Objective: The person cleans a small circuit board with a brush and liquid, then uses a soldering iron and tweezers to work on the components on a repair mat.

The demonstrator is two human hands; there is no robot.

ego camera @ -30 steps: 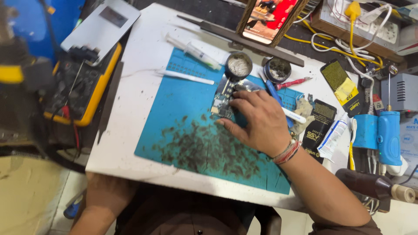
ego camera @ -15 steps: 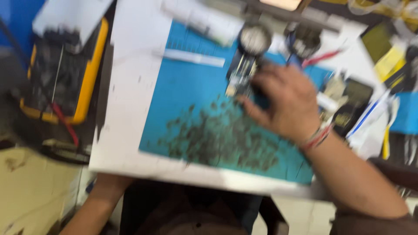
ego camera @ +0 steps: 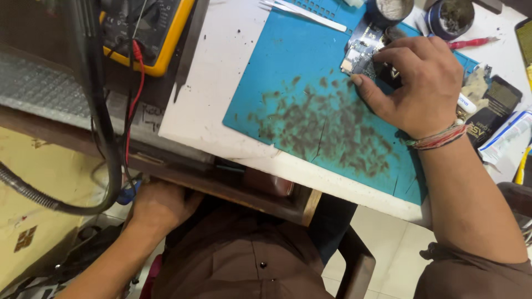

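Lowered under the bench, left hand (ego camera: 160, 205) curls; right hand (ego camera: 413, 83) pins circuit board (ego camera: 363, 50) to the stained mat (ego camera: 299, 111).

A work mat (ego camera: 310, 83) lies on the white tabletop (ego camera: 221, 72). At the mat's far edge sits a small circuit board (ego camera: 361, 49), with the right hand (ego camera: 413, 83) resting on it. Tweezers (ego camera: 302, 14) lie left of the board, and two round tins (ego camera: 449, 15) stand behind it. A multimeter (ego camera: 145, 30) sits left of the tabletop. The left hand (ego camera: 158, 205) is below the table's near edge, at the left. Packets (ego camera: 493, 105) lie right of the mat.
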